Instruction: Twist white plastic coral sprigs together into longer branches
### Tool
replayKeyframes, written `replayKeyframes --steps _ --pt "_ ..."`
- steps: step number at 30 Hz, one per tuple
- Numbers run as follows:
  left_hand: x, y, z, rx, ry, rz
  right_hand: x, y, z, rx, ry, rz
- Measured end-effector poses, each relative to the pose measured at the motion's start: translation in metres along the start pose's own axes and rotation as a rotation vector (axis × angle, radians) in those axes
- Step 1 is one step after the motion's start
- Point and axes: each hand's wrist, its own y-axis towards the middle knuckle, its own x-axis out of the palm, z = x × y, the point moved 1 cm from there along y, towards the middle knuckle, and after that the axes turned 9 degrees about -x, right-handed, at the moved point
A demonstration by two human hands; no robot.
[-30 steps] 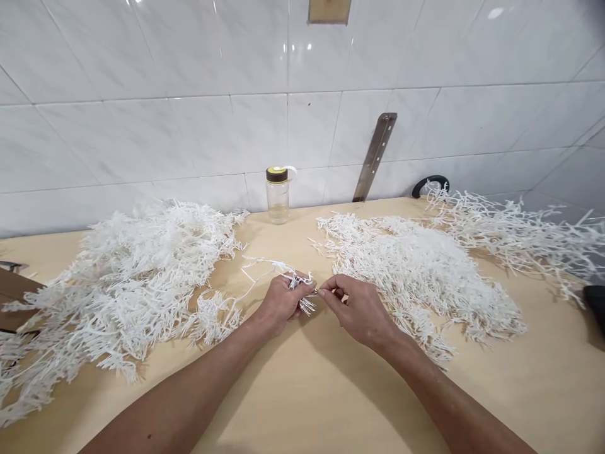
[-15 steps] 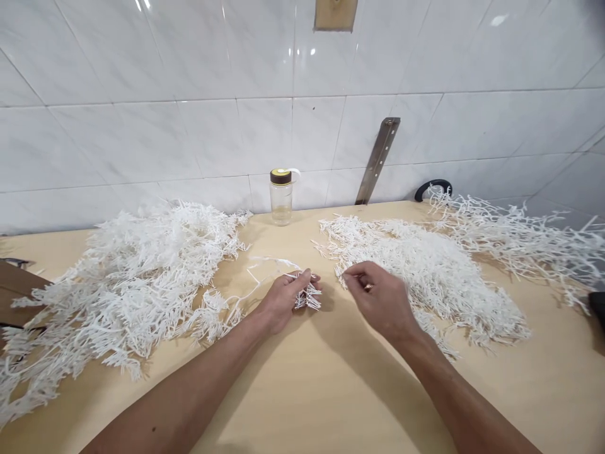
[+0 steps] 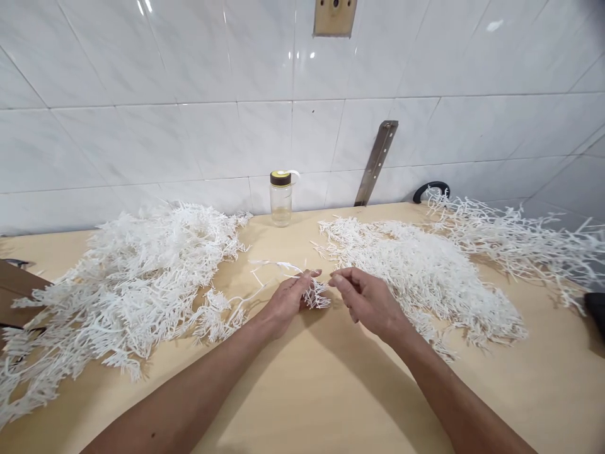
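My left hand (image 3: 283, 304) is closed around a bunch of white branched plastic sprigs (image 3: 316, 296), whose tips stick out past the thumb toward the right. A thin white stem (image 3: 258, 289) trails off behind that hand to the left. Just right of the bunch, my right hand (image 3: 371, 301) has thumb and forefinger pinched together; whatever lies between them is too small to make out. Loose white sprigs form a large heap (image 3: 142, 277) on the left. Another heap of short white pieces (image 3: 425, 271) lies behind and beside my right hand.
Longer bare white branches (image 3: 515, 236) spread at the far right. A clear bottle (image 3: 280, 200) stands near the tiled wall, with a metal strip (image 3: 377, 162) leaning there. A black curved object (image 3: 432, 190), a black item (image 3: 595, 308) and a brown box (image 3: 19, 290) sit around the table's edges.
My right hand has moved left, from the edge of the right heap to beside the bunch in my left hand. The left hand has turned slightly.
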Motion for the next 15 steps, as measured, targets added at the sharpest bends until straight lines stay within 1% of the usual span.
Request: replayKeyframes --steps 2,5,10,15 --pt "0.002 -0.001 0.001 0.012 0.039 -0.012 0.008 -0.001 -0.004 0.009 0.088 -0.083" --pt "0.004 -0.004 0.004 0.039 0.09 -0.008 0.013 -0.002 -0.006 0.02 0.126 -0.14" --pt "0.005 -0.007 0.007 0.028 0.146 0.015 0.015 -0.001 -0.003 0.05 0.065 -0.134" --pt "0.001 -0.001 0.004 -0.052 0.016 -0.02 0.017 -0.002 0.005 0.103 0.228 -0.146"
